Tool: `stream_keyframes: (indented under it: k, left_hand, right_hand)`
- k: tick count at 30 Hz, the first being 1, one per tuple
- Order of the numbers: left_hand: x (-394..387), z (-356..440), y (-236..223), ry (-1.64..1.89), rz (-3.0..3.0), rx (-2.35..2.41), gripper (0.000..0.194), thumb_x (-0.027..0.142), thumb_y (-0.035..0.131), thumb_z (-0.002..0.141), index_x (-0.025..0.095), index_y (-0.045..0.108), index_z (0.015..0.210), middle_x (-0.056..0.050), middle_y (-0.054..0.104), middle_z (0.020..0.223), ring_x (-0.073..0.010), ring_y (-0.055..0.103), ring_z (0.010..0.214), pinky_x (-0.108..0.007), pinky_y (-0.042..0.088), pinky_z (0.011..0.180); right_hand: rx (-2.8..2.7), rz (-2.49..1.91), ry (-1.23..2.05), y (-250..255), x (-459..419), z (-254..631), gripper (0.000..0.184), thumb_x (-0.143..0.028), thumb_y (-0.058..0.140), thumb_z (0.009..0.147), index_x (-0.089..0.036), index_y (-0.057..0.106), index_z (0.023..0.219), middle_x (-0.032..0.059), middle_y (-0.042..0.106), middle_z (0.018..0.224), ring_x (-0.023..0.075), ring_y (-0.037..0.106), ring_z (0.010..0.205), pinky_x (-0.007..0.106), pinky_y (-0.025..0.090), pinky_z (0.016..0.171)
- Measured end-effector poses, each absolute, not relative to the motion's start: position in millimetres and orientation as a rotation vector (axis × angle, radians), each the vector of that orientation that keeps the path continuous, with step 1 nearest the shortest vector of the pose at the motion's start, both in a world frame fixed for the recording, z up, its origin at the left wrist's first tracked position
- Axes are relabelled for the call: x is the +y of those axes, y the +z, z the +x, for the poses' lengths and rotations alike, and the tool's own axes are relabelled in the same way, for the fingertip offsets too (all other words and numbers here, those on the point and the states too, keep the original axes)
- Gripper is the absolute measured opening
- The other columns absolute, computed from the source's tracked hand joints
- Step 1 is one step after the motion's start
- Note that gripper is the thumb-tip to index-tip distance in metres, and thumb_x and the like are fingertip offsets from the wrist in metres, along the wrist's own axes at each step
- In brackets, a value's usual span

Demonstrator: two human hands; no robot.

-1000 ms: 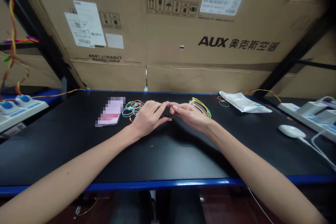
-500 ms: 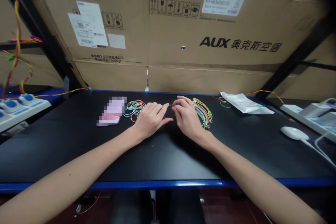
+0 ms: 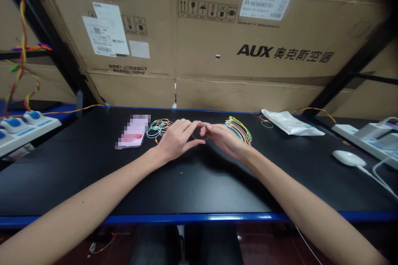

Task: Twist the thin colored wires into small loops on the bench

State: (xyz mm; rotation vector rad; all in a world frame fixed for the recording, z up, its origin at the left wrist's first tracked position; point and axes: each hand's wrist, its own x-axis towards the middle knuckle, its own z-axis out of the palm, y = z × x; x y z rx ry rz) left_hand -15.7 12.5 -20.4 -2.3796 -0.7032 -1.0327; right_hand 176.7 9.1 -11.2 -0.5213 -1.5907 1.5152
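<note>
Above the middle of the black worktop [image 3: 205, 196] with a blue near edge, two bare hands are coming together at the fingertips. The left hand [image 3: 178, 137] is arching with its back upward, its fingers extending towards the other hand and its thumb standing apart beneath them. The right hand [image 3: 226, 137] is bending its fingers inward, the tips gathering close to its thumb. Between them a thin, dark, curved wire [image 3: 199, 139] is bowing downward, raised off the worktop; the fingers are hiding where they meet it, so I cannot tell how firmly either hand is gripping it.

Towards the far edge, beside the left hand, a tangle of multicoloured looped wires [image 3: 158, 128] is lying; further left, a flat phone with a pixelated pink-and-lilac screen [image 3: 133, 130] is resting. Behind the right hand, a bundle of gently curving yellow, red, white and green wires [image 3: 241, 128] is spreading out, partly covered. Towards the far right corner a flat white plastic packet [image 3: 289, 122] is lying, and nearer the right edge a rounded white plastic device [image 3: 348, 158] is trailing a cable. Beyond the far edge, a large brown cardboard box [image 3: 202, 66] is standing.
</note>
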Motion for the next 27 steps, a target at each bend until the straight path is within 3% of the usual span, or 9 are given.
stream_keyframes:
  k: [4,7,10,13,20,23,27]
  left_hand:
    - [13,-16,-20,-1.042,-2.438,-0.689,0.051,0.048,0.051,0.088,0.009,0.047,0.121,-0.007,0.061,0.083,-0.0187,0.056,0.074,-0.032,0.045,0.067]
    - [14,-17,-21,-1.036,-2.418,-0.677,0.052,0.048,0.052,0.088,0.009,0.046,0.122,-0.007,0.06,0.081,-0.0188,0.055,0.073,-0.032,0.045,0.066]
    - [14,-17,-22,-1.004,-2.369,-0.676,0.05,0.048,0.052,0.088,0.009,0.048,0.119,-0.006,0.059,0.077,-0.0188,0.055,0.069,-0.031,0.043,0.063]
    - [13,-16,-23,-0.976,-2.307,-0.684,0.047,0.047,0.052,0.088,0.008,0.051,0.115,-0.006,0.059,0.075,-0.0187,0.054,0.067,-0.031,0.042,0.06]
    - [7,-9,-25,-0.954,-2.199,-0.705,0.043,0.041,0.051,0.09,0.006,0.052,0.113,-0.007,0.061,0.075,-0.0195,0.055,0.066,-0.033,0.042,0.06]
    - [7,-10,-25,-0.952,-2.222,-0.72,0.043,0.041,0.051,0.09,0.007,0.051,0.117,-0.007,0.061,0.076,-0.0198,0.057,0.068,-0.033,0.043,0.061]
    - [11,-15,-23,-1.001,-2.319,-0.698,0.049,0.042,0.052,0.089,0.009,0.045,0.124,-0.008,0.062,0.082,-0.0201,0.058,0.073,-0.033,0.045,0.065]
  right_hand:
    - [-1.562,-0.523,1.577,-10,7,177,0.024,-0.036,0.058,0.085,-0.019,0.061,0.069,0.0016,0.054,0.08,0.0165,0.05,0.087,0.029,0.038,0.084]
    - [-1.628,-0.587,1.492,-9,7,179,0.027,-0.04,0.056,0.086,-0.02,0.059,0.068,0.003,0.057,0.084,0.0182,0.051,0.093,0.032,0.038,0.088]
    - [-1.84,-0.711,1.146,-8,7,181,0.03,-0.038,0.05,0.09,-0.02,0.059,0.068,0.0059,0.058,0.101,0.0198,0.05,0.108,0.035,0.034,0.098]
    - [-2.02,-0.851,0.719,-7,5,181,0.031,-0.03,0.043,0.093,-0.019,0.06,0.069,0.0077,0.056,0.112,0.0204,0.05,0.11,0.039,0.034,0.1]
    - [-2.03,-0.931,0.022,-17,-3,172,0.028,-0.018,0.042,0.091,-0.018,0.064,0.075,0.0113,0.06,0.105,0.0269,0.044,0.117,0.047,0.037,0.1]
    - [-1.983,-0.959,0.054,-17,-5,171,0.028,-0.024,0.042,0.093,-0.019,0.066,0.079,0.0123,0.06,0.103,0.0278,0.045,0.114,0.048,0.036,0.1]
    - [-1.89,-0.878,0.63,-9,-3,173,0.033,-0.033,0.043,0.093,-0.02,0.066,0.073,0.009,0.06,0.106,0.0235,0.051,0.108,0.043,0.034,0.1]
